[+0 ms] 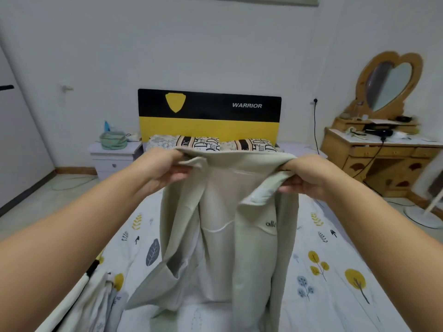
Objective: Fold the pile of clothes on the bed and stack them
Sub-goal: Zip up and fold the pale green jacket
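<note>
- while both arms reach out over the bed [323, 271], a pale green jacket [225, 236] hangs in the air between them, held up by its shoulders.
- left hand [163, 171] has its grip pinched on the jacket's left shoulder, thumb under the cloth and fingers curled over the top.
- right hand [304, 176] pinches the right shoulder the same way, fingers folded round a bunched edge.
- the jacket falls open down the middle, lining showing, with small dark lettering on the right front panel; its lower hem hangs near the bottom of the view, just above or on the bed, i cannot tell which.
- at the near left, more light clothes [96, 305] lie crumpled on the leaf-patterned sheet.
- at the far end sit two patterned pillows [211, 143] against a black and yellow headboard [208, 116] marked "warrior".
- far left stands a white nightstand [112, 159] with a green bag [112, 140] on it.
- far right is a wooden dressing bench [383, 159] with a heart-shaped mirror [390, 85].
</note>
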The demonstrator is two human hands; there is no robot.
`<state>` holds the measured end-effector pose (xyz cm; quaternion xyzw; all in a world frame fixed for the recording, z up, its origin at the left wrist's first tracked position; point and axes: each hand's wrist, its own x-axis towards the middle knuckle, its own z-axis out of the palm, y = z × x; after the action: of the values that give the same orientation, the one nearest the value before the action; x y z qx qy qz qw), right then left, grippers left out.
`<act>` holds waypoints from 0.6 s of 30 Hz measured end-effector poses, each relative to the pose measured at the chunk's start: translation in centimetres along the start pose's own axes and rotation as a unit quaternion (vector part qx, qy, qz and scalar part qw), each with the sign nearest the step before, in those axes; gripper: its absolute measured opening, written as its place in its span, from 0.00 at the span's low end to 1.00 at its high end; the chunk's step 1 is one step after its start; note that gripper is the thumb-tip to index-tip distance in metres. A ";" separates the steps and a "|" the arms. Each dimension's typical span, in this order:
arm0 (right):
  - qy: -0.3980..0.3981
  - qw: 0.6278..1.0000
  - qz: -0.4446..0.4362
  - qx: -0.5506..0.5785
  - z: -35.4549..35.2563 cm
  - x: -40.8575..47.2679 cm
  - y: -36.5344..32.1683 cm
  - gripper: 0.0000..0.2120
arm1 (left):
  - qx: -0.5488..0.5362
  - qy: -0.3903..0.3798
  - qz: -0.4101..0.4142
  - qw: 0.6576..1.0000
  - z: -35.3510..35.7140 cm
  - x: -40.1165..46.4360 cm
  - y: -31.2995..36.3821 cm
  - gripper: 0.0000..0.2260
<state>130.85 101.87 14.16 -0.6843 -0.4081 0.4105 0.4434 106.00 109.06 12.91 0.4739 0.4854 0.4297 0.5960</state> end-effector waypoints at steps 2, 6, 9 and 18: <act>-0.046 0.998 -0.025 0.037 -0.7 -0.7 -0.4 0.03 | 0.051 -0.023 0.050 0.997 0.1 -0.5 0.4 0.09; -0.020 0.995 -0.081 -0.062 -2.0 -1.8 -0.1 0.10 | 0.323 0.081 0.194 0.923 -0.4 -1.1 0.2 0.04; 0.091 0.957 -0.145 -0.234 -1.9 -2.7 0.2 0.06 | 0.396 0.166 0.254 0.867 -0.3 -1.8 0.8 0.05; 0.202 0.888 -0.344 -0.229 -2.7 -6.1 -2.2 0.09 | 0.420 0.179 0.385 0.802 -0.6 -5.5 4.9 0.07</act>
<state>130.93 96.14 18.19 -0.6518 -0.6022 -0.0192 0.4605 104.31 104.68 18.63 0.7405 0.4939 0.4551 0.0268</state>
